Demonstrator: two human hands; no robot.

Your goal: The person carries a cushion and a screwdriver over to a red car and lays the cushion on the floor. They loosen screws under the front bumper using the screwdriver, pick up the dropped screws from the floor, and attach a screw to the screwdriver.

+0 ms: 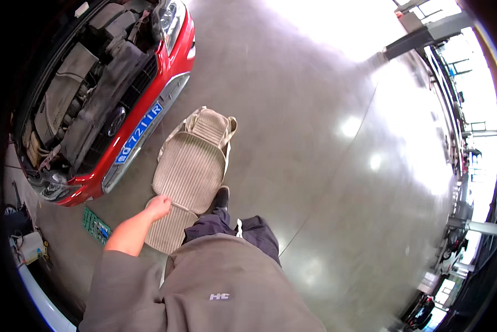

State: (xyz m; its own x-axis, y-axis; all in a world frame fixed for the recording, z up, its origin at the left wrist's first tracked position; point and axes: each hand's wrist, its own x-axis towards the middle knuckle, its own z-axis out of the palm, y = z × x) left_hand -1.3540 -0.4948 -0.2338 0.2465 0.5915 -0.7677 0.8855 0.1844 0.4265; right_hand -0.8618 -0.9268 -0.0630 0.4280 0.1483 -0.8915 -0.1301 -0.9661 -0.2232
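Note:
A beige, ribbed car seat cover (190, 166) stretches out in front of me, with a headrest part and loose straps at its far end. Its shorter seat part (167, 228) folds off at the near end, partly behind my trouser leg. My left hand (160, 206) is closed at the left edge of the cover, by the seam between the two parts, and appears to grip it there. Whether the cover lies flat on the floor or is partly lifted, I cannot tell. My right hand does not show.
A red car (140, 119) with its engine bay exposed stands at the left. Near its bumper lies a green tool tray (97, 225) on the grey floor (315, 138). A lift arm (428, 34) reaches in at the far right. My shoe (222, 197) is beside the cover.

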